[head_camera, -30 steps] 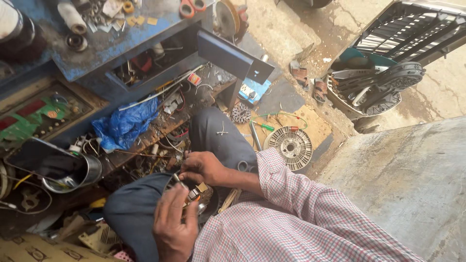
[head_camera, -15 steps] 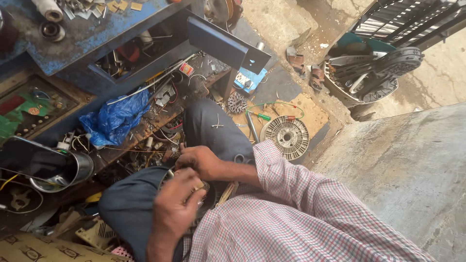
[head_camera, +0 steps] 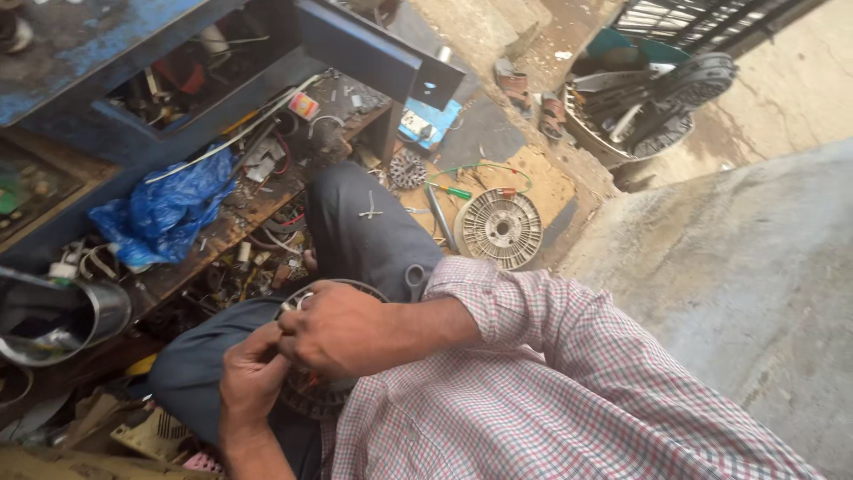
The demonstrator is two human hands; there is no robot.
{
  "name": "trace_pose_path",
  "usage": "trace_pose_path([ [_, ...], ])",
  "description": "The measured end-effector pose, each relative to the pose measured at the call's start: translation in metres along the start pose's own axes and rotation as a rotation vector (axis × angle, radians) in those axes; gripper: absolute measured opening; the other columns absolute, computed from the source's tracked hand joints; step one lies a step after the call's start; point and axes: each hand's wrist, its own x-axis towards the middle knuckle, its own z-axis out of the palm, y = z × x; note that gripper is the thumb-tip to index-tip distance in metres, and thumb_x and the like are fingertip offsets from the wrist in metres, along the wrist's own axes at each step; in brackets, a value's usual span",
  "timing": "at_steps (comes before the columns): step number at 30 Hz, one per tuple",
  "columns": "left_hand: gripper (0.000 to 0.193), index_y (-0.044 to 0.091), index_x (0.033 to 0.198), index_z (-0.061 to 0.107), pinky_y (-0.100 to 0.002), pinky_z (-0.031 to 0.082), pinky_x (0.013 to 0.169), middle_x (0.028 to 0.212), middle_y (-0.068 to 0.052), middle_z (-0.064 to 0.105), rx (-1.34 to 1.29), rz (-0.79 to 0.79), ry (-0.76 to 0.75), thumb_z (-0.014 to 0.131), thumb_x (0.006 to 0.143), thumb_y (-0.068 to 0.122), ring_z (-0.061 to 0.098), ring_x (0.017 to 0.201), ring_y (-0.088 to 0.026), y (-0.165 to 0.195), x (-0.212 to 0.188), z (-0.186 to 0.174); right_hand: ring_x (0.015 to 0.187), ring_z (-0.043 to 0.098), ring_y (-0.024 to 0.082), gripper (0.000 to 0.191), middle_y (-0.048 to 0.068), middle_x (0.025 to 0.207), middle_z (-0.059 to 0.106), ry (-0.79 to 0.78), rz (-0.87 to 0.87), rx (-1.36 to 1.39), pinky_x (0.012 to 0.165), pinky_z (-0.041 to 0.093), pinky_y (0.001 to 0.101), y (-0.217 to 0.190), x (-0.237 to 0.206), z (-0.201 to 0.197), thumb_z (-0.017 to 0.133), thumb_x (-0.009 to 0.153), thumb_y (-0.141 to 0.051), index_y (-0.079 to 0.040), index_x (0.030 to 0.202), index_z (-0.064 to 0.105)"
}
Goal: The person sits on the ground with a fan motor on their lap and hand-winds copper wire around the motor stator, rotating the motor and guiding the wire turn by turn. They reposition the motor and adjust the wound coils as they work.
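we see a worn blue bench (head_camera: 107, 36) at far left, its wooden shelf (head_camera: 222, 231) crowded with wires and a blue plastic bag (head_camera: 164, 213). a rough grey concrete slab (head_camera: 729, 284) fills the right. the dusty floor (head_camera: 542, 191) lies between, in flat daylight.

— How many hands are at work?
— Two: a left hand (head_camera: 253, 378) and a right hand (head_camera: 338, 329), touching, both on one round motor part (head_camera: 311, 396).
— Beyond the hands?
— One pale ribbed disc (head_camera: 500, 228), one green-handled screwdriver (head_camera: 449, 190), one small toothed wheel (head_camera: 408, 169).
— Left of them?
— One blue plastic bag (head_camera: 164, 213), one metal can (head_camera: 75, 320).
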Motion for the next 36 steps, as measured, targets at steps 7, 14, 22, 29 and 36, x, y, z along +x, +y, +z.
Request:
trace_pose_path([
  [7,0.029,0.002,0.108,0.075,-0.022,0.053,0.077,0.095,0.004,0.07,-0.065,0.044,0.058,0.076,0.079,0.001,0.062,0.087,-0.004,-0.002,0.009,0.011,0.072,0.07,0.03,0.015,0.008,0.081,0.069,-0.04,-0.021,0.005,0.063,0.054,0.0457,0.006,0.011,0.015,0.071,0.075,-0.023,-0.009,0.08,0.07],
  [14,0.016,0.0,0.099,0.074,-0.024,0.054,0.084,0.1,-0.001,0.073,-0.117,0.124,-0.085,0.069,0.083,-0.002,0.066,0.092,-0.009,0.008,0.001,0.009,0.066,0.067,0.029,0.016,0.009,0.072,0.064,0.027,-0.125,0.035,0.057,0.049,0.0479,-0.004,-0.01,0.021,0.068,0.077,-0.023,-0.008,0.073,0.07],
  [22,0.014,0.004,0.114,0.068,-0.035,0.052,0.114,0.128,-0.009,0.068,0.11,0.422,0.295,0.069,0.1,0.003,0.065,0.129,-0.023,0.061,-0.013,0.045,0.071,0.066,0.026,0.008,0.007,0.08,0.063,-0.427,-0.095,-0.037,0.056,0.053,0.0459,-0.004,-0.069,0.026,0.069,0.071,-0.022,-0.015,0.068,0.069],
  [29,0.014,0.003,0.105,0.079,-0.06,0.029,0.126,0.155,-0.012,0.05,1.104,0.622,0.268,0.067,0.104,0.009,0.032,0.15,-0.042,0.076,-0.056,0.096,0.07,0.065,0.024,0.015,0.005,0.078,0.065,-0.071,-0.168,0.072,0.065,0.051,0.0428,0.046,-0.084,-0.01,0.077,0.079,-0.012,-0.01,0.094,0.076],
  [36,0.012,0.001,0.096,0.074,-0.055,0.033,0.128,0.157,-0.01,0.05,1.269,0.775,0.379,0.067,0.106,0.006,0.036,0.152,-0.036,0.088,-0.055,0.086,0.074,0.064,0.028,0.012,0.008,0.088,0.071,0.076,-0.441,0.19,0.062,0.048,0.042,0.106,-0.018,0.011,0.085,0.092,-0.011,-0.004,0.096,0.076],
])
